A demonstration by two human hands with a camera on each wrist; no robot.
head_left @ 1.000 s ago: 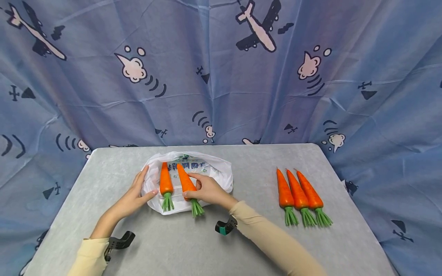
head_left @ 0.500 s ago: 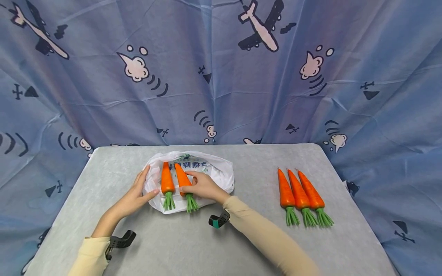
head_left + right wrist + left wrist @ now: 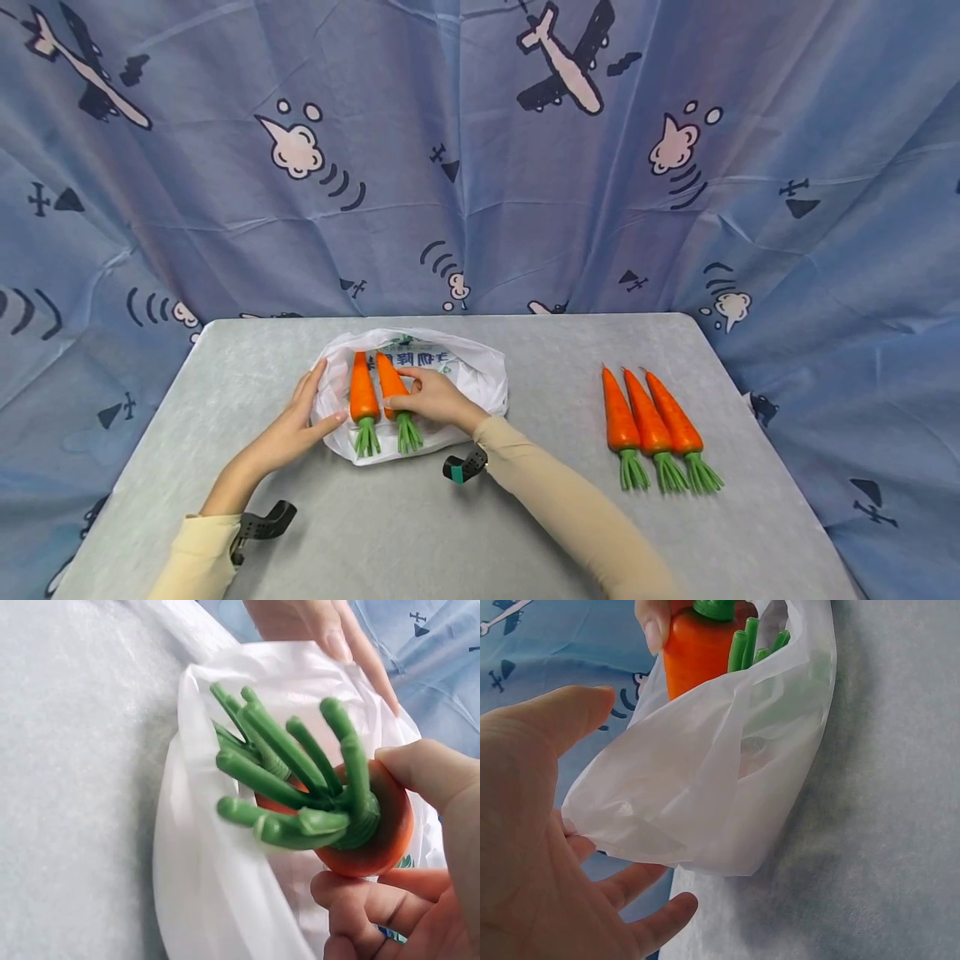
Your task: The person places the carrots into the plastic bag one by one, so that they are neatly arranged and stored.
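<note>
Pinching a carrot (image 3: 392, 380) partly inside a white bag (image 3: 482, 377), right hand (image 3: 435, 400) faces outspread left hand (image 3: 288, 429) touching the bag.

Before the curtain (image 3: 480, 208), on the surface (image 3: 547, 525), the bag (image 3: 483, 379), with two carrots (image 3: 362, 392) inside, lies left of three more carrots (image 3: 647, 412).

A tapered orange carrot (image 3: 390, 382) with bright green stems is held near its broad end, slightly slanted, at the mouth of a thin white plastic bag (image 3: 483, 379). Just beside it, a second orange carrot (image 3: 363, 396) is seen inside. The bag, marked with dark lettering, is spread open.
</note>
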